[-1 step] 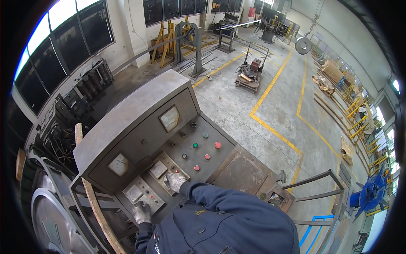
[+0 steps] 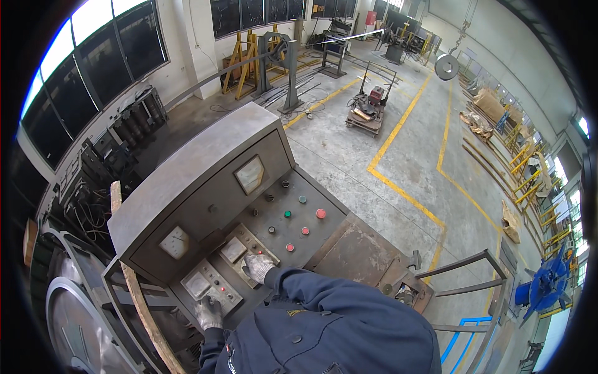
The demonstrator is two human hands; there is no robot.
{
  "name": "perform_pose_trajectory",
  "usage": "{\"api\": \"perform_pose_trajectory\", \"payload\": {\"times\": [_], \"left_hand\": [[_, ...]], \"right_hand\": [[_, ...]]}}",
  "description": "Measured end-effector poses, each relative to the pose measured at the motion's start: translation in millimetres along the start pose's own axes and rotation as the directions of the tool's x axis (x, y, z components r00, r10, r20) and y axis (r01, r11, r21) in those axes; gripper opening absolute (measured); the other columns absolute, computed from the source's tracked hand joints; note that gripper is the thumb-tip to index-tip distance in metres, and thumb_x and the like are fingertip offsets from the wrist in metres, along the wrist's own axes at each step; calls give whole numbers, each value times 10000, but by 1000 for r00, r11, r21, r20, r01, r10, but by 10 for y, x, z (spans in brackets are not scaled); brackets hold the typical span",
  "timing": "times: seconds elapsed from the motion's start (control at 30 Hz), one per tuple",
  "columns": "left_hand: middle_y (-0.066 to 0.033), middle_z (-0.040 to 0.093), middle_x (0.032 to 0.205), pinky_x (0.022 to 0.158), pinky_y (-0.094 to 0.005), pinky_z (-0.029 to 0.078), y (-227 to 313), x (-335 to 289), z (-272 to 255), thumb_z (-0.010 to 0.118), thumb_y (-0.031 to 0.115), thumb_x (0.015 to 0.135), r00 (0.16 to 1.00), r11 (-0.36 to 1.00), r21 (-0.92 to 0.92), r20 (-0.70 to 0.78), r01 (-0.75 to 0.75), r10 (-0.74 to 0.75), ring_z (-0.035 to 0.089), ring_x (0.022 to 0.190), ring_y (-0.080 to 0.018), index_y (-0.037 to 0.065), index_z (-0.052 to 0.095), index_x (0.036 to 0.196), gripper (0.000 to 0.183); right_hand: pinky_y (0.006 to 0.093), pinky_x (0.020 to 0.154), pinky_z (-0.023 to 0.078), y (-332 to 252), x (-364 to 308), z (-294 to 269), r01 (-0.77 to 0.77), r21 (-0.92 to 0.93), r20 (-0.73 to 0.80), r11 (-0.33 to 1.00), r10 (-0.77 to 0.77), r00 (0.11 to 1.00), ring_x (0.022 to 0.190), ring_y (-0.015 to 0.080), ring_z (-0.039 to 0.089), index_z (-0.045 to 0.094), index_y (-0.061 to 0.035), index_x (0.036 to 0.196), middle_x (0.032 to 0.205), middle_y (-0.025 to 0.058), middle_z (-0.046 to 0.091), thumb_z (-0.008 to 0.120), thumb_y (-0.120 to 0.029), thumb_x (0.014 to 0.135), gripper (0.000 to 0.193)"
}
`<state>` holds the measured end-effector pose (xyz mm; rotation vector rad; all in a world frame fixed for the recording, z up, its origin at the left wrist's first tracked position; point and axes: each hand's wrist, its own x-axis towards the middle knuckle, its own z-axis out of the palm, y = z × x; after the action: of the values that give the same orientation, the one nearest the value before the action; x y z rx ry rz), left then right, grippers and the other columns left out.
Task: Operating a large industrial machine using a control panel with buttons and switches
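Note:
Both of my hands wear pale grey work gloves and rest on a grey metal control desk (image 2: pixel 330 198). My left hand (image 2: pixel 210 311) is at the lower edge of the left control module (image 2: pixel 208 288), which has a meter and small knobs. Its fingers are curled down, and whatever they grip is hidden under them. Farther right, my right hand (image 2: pixel 258 268) lies on a second control module (image 2: pixel 233 248), fingers bent over its lower part; the glove covers what they hold. Beside it sit red push buttons (image 2: pixel 305 231) and a green button (image 2: pixel 288 214).
A slanted cabinet face holds two dial gauges (image 2: pixel 250 174). At left are a wooden stick (image 2: pixel 142 311) and a large round metal machine part (image 2: pixel 78 321). A wheeled cart (image 2: pixel 366 112) stands beyond the desk; a steel coil (image 2: pixel 446 67) hangs from a hook. A blue fan (image 2: pixel 548 282) is at right.

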<state>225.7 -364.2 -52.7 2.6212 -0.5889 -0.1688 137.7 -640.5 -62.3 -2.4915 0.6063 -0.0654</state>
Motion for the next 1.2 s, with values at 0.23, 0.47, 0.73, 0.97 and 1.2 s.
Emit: {"api": "perform_pose_trajectory", "payload": {"times": [0.23, 0.47, 0.73, 0.97, 1.2], "left_hand": [[-278, 612, 1171, 991, -531, 485, 73, -19, -40, 745, 223, 823, 1000, 1000, -4, 5, 9, -9, 592, 1126, -458, 92, 666, 1150, 361], [-280, 609, 1166, 972, -536, 492, 66, -19, -69, 729, 233, 833, 1000, 1000, 6, 11, -3, 3, 597, 1107, -464, 101, 663, 1159, 358], [-282, 611, 1173, 981, -528, 492, 72, -4, -71, 743, 247, 830, 999, 1000, 3, 37, 22, -22, 597, 1115, -467, 115, 659, 1162, 367], [-273, 628, 1157, 982, -524, 492, 67, -7, -50, 741, 259, 829, 999, 999, 1, 35, 37, -37, 602, 1112, -458, 118, 661, 1167, 374], [-265, 631, 1154, 983, -517, 497, 61, 20, -50, 733, 250, 830, 999, 999, 39, 49, 18, -20, 606, 1118, -447, 112, 666, 1182, 384]], "right_hand": [[531, 789, 568, 36, 21, 43, -25, 8, 10, 1000, 25, 1000, 882, 404, 728, 644, -14, 1061, 922, 231, 738, 638, -329, 942, 337], [553, 790, 552, 12, 30, 42, -43, 15, 35, 999, 43, 998, 886, 427, 714, 642, -19, 1062, 915, 235, 731, 615, -358, 958, 356], [543, 777, 556, 76, 53, 144, -28, 10, 12, 1000, 28, 1000, 874, 420, 716, 643, -21, 1051, 914, 229, 731, 615, -343, 960, 336], [475, 746, 594, -3, 90, 154, -18, -114, 46, 993, 23, 999, 891, 347, 754, 692, -55, 1032, 949, 191, 757, 630, -188, 934, 176], [440, 747, 601, 160, 258, 500, 246, -301, 9, 921, -256, 967, 887, 319, 744, 698, -38, 1048, 963, 175, 728, 597, -98, 927, 169]]}}
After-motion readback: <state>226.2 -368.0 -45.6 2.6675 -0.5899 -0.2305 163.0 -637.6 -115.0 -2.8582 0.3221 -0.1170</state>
